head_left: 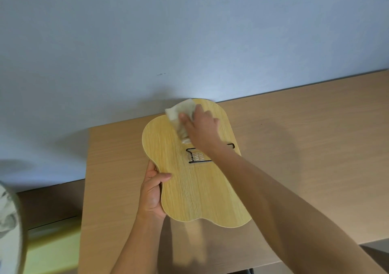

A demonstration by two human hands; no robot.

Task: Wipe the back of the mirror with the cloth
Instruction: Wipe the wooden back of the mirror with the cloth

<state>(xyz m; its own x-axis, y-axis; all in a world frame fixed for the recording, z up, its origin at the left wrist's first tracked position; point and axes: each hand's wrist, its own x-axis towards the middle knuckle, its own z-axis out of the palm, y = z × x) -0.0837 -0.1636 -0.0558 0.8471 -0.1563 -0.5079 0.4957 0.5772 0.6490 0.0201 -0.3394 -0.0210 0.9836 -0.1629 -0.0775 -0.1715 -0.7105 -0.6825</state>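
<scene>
The mirror [189,189] faces away from me, showing its light wood-grain back with wavy edges, tilted up above the desk. A black wire stand bracket [194,156] is fixed across its middle. My left hand [152,193] grips the mirror's left edge, thumb on the back. My right hand [202,128] presses a pale folded cloth [181,113] against the upper part of the back, near the top edge. My right forearm crosses the mirror's right side and hides part of the bracket.
A tan wooden desk [305,147] lies under the mirror, against a pale blue wall [189,31]. Its left edge drops off around the mirror's left. A lower shelf with a yellow-green object [52,244] sits at the left. Pale fabric [8,221] shows at the far left edge.
</scene>
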